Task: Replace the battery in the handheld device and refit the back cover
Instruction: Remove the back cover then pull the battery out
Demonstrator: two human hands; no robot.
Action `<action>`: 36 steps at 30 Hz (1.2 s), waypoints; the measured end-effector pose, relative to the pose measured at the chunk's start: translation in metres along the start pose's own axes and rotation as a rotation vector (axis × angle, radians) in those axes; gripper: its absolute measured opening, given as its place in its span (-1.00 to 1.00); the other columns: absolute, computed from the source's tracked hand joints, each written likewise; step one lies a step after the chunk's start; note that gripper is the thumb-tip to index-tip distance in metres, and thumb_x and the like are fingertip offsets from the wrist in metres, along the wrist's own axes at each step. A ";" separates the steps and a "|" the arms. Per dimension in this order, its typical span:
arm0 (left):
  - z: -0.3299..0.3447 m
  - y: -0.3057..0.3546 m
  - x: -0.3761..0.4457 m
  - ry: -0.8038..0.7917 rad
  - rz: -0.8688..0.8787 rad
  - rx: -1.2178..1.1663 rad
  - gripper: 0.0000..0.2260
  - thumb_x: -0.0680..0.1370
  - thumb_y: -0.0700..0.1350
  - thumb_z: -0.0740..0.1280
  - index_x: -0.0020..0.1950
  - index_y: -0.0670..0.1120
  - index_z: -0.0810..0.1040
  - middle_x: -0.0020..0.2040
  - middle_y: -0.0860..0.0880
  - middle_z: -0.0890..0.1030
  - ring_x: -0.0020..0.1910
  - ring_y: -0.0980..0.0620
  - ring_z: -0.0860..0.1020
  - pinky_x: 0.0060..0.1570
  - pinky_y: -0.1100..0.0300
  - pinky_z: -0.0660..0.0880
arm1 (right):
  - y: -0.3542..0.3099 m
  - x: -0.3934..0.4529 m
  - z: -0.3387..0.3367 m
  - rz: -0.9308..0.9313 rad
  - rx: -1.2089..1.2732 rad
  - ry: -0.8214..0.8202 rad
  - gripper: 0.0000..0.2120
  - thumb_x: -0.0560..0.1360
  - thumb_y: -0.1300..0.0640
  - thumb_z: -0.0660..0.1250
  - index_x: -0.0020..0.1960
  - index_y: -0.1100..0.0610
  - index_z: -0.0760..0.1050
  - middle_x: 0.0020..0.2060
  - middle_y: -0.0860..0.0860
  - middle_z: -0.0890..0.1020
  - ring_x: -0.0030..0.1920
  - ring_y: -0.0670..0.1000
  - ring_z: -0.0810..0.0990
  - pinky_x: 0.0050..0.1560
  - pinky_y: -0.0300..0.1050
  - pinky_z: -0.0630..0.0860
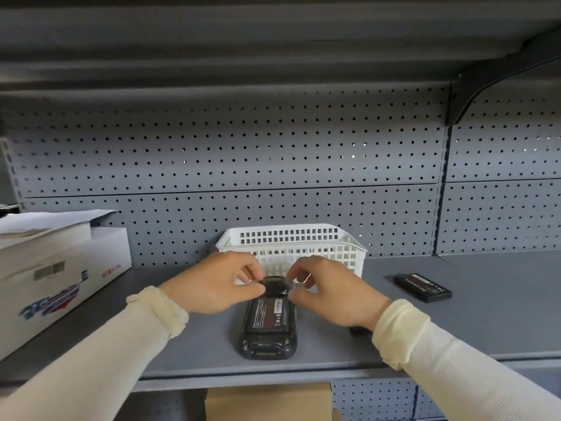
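On the grey shelf the handheld device lies back-up, a battery seated in its bay. Both hands (left hand, right hand) pinch its far end; press evenly, keeping the device flat.

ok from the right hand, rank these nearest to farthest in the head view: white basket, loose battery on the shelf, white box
1. White basket: just behind the right hand, at the back of the shelf.
2. Loose battery: lying flat on the shelf, off to the hand's right.
3. White box: far left end of the shelf, beyond the left hand.
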State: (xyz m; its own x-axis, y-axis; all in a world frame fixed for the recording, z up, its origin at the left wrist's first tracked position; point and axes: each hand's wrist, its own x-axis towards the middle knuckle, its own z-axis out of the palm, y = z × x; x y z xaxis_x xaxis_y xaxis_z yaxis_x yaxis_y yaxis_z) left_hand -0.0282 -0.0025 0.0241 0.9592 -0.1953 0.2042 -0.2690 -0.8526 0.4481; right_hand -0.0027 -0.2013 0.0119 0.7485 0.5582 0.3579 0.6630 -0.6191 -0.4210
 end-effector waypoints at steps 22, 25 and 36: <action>0.005 -0.032 -0.012 -0.165 0.071 -0.066 -0.22 0.03 0.50 0.35 0.15 0.14 0.52 0.17 0.22 0.56 0.21 0.32 0.47 0.35 0.14 0.36 | 0.003 0.001 -0.002 0.040 0.147 -0.290 -0.51 0.29 -0.06 0.50 0.17 0.02 0.46 0.17 -0.09 0.53 0.23 -0.14 0.45 0.33 -0.10 0.37; 0.006 -0.033 -0.013 -0.137 0.090 -0.062 -0.23 0.06 0.49 0.35 0.16 0.14 0.53 0.15 0.23 0.57 0.19 0.34 0.48 0.34 0.15 0.37 | 0.005 0.000 -0.001 0.039 0.118 -0.263 -0.50 0.26 -0.11 0.50 0.13 0.00 0.46 0.13 -0.09 0.56 0.21 -0.10 0.47 0.33 -0.03 0.39; 0.008 -0.037 -0.014 -0.106 0.105 0.040 -0.47 0.19 0.37 0.39 0.07 0.19 0.48 0.13 0.17 0.57 -0.08 0.22 0.61 0.22 0.06 0.48 | 0.015 -0.004 0.007 -0.005 0.003 -0.142 -0.44 0.15 -0.33 0.40 0.03 -0.06 0.42 -0.03 0.01 0.65 0.07 -0.05 0.58 0.14 -0.03 0.54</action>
State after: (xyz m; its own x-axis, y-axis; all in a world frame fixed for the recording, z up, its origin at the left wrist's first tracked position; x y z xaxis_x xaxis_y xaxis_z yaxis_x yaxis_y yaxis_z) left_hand -0.0313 0.0279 -0.0025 0.9303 -0.3328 0.1540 -0.3667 -0.8429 0.3938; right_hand 0.0044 -0.2090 -0.0016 0.7356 0.6342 0.2382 0.6665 -0.6146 -0.4220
